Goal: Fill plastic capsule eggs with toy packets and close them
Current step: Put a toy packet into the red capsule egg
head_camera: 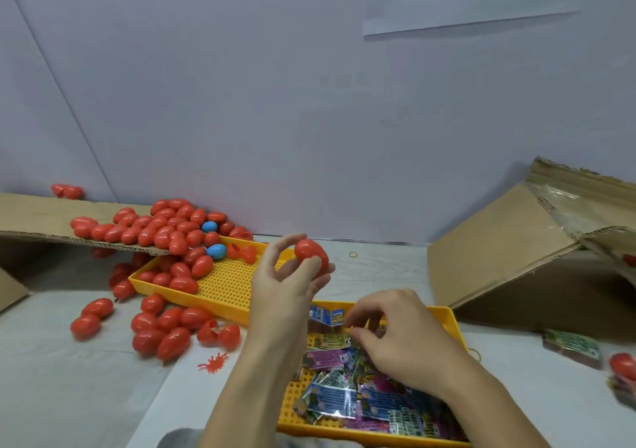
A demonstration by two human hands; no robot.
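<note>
My left hand holds a closed red capsule egg up with its fingertips, above the gap between the two yellow trays. My right hand reaches down into the near yellow tray, fingers curled over the pile of colourful toy packets; whether it pinches a packet I cannot tell. The far yellow tray holds several red eggs and a blue egg. An open red egg lies on the table left of my left arm.
A cardboard flap at left carries a heap of red eggs, spilling onto the table. A tilted cardboard box stands at right. A packet and a red egg lie at far right. A red splat toy is near my left forearm.
</note>
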